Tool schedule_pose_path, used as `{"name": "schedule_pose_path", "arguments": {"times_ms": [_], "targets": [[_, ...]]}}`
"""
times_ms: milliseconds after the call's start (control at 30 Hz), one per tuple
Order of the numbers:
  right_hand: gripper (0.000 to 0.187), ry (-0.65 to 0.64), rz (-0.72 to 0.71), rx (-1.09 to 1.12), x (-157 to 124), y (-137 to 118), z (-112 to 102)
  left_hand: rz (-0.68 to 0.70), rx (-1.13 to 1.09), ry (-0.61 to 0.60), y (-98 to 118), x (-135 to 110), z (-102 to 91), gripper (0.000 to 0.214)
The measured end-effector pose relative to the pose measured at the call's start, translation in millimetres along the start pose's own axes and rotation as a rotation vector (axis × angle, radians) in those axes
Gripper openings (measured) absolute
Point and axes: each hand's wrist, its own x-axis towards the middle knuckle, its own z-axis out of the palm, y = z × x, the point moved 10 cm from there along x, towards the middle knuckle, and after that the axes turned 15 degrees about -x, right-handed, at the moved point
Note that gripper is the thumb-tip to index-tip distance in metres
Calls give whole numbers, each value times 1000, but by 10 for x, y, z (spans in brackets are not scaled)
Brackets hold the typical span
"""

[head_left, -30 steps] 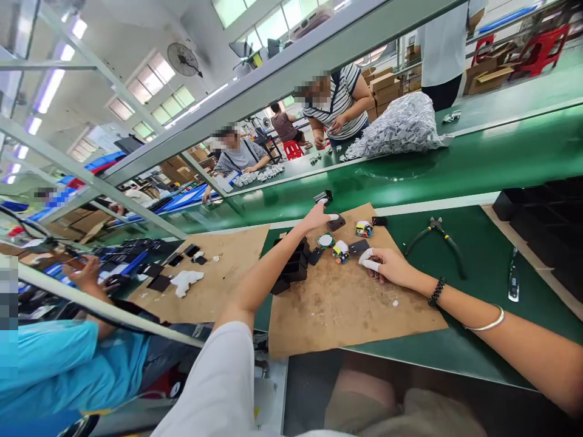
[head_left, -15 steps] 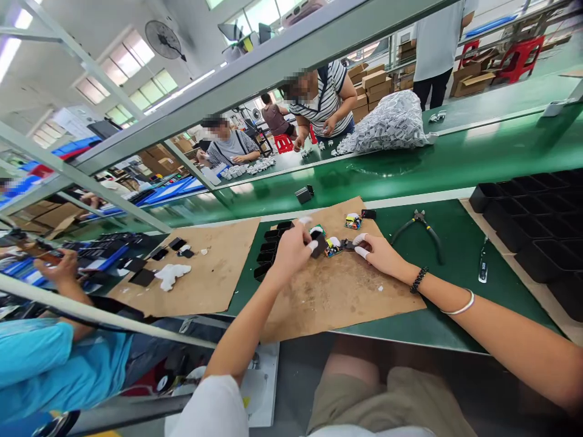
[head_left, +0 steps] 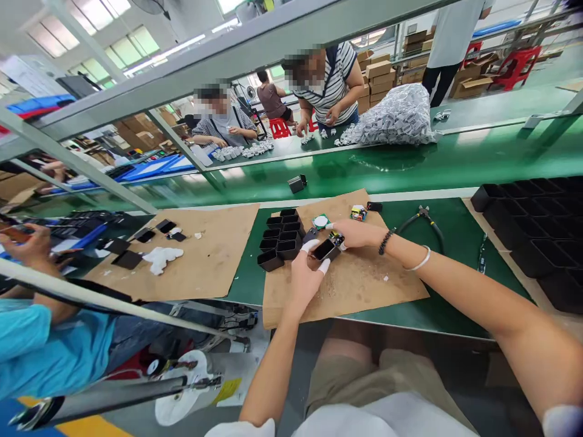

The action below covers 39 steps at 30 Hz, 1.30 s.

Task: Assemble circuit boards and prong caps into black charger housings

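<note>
My left hand [head_left: 306, 276], its fingertips in white covers, grips a small open black plastic case [head_left: 324, 250] from its near side, thumb and fingers on opposite walls. At the case's far right end my right hand [head_left: 357, 233] pinches a circuit board [head_left: 337, 237] with yellow parts. The board touches or overlaps the rim; how far inside it sits is hidden. Just beyond lie a dark grey piece [head_left: 311, 235] and a green board with a round white top [head_left: 321, 221]. Another circuit board [head_left: 358, 212] rests behind my right hand, beside a black block [head_left: 374, 207].
Several black cases [head_left: 277, 243] stand left on the brown paper [head_left: 364, 291]. Cutting pliers [head_left: 424, 221], a knife [head_left: 483, 254] and a large group of black cases [head_left: 542, 249] lie to the right. A co-worker's hand [head_left: 34, 246] is far left; others work across the green belt [head_left: 364, 167].
My left hand has turned and come nearer with the black case, its opening now showing. My right hand has brought the circuit board to the case's end. The view has shifted slightly.
</note>
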Motion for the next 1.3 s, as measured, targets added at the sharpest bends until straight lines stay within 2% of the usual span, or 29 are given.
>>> {"name": "schedule_pose_path", "arguments": {"times_ms": [100, 167, 233, 267, 333, 400, 433, 533, 633, 700, 800, 900, 1000, 1067, 1167, 1233, 1300], "targets": [[40, -113, -101, 32, 53, -80, -98, 26, -22, 5, 52, -198, -55, 44], [38, -197, -180, 94, -61, -140, -185, 19, -45, 3, 25, -352, -93, 48], [41, -195, -186, 177, -216, -160, -341, -12, -76, -5, -59, -476, -97, 54], [42, -143, -125, 179, -281, -123, -434, -28, -97, -13, -110, -520, -83, 57], [34, -78, 87, 39, -414, -5, -503, -57, -133, -28, -203, -575, -37, 64], [25, -130, 291, -159, -540, 52, -395, -73, -136, -48, -251, -589, 13, 73], [29, -171, 357, -223, -580, 39, -308, -77, -124, -67, -254, -587, 38, 79], [39, -209, 428, -260, -552, -80, -113, -86, -102, -189, -203, -572, 120, 95], [31, -200, 420, -260, -401, -115, -79, -105, -132, -336, -147, -579, 182, 104], [26, -227, 405, -234, -319, -42, -84, -125, -156, -401, -138, -594, 203, 105], [18, -273, 422, -27, -328, 188, -61, -160, -174, -426, -173, -600, 214, 102], [19, -268, 413, 526, -508, 303, 57, -193, -204, -396, -228, -581, 224, 93], [30, -149, 452, 1019, -843, 258, 176, -198, -225, -345, -242, -573, 237, 79], [37, 5, 547, 1170, -1134, 179, 246, -176, -251, -307, -181, -596, 240, 74], [56, 288, 630, 1247, -1539, -84, 219, -130, -301, -278, 22, -688, 250, 70], [65, 470, 610, 1246, -1732, -290, 91, -107, -301, -273, 186, -760, 256, 67], [65, 610, 557, 1203, -1861, -455, -74, -81, -296, -282, 347, -823, 271, 65]]}}
